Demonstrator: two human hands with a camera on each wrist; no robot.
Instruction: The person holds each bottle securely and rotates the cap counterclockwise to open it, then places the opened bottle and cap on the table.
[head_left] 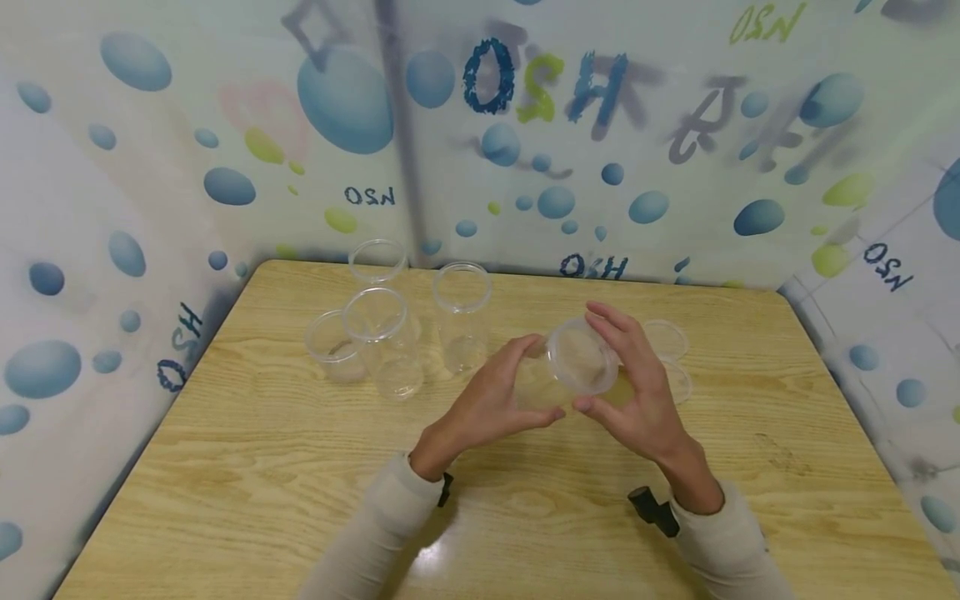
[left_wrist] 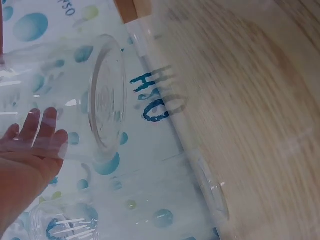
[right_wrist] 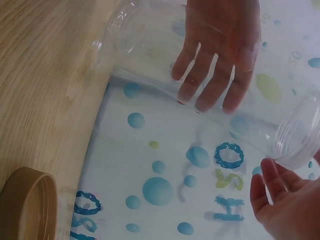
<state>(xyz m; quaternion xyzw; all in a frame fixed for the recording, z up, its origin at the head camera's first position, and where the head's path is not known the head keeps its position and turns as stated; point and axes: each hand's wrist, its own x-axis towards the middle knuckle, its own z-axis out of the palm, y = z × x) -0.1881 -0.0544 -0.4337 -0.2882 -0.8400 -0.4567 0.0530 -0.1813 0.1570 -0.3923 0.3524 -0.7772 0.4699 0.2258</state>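
Both hands hold a clear plastic jar (head_left: 534, 382) tilted above the table. My left hand (head_left: 483, 400) grips its body, with fingers on the far side and thumb at the near side. At the jar's right end, my right hand (head_left: 643, 396) spans the round rim (head_left: 583, 358), fingers above and thumb below. In the right wrist view, the left hand (right_wrist: 220, 55) shows across the jar's body, and the right hand's fingertips (right_wrist: 270, 172) lie right at the jar's end (right_wrist: 300, 130). The jar's ridged end (left_wrist: 107, 97) also appears in the left wrist view.
Several clear containers stand left on the table (head_left: 247, 467): two tall ones in front (head_left: 397, 367) and behind right (head_left: 462, 325), and a shorter one (head_left: 330, 350). Two clear rings or lids (head_left: 666, 337) lie beyond the right hand. A tan round rimmed object (right_wrist: 30, 205) appears lower left.
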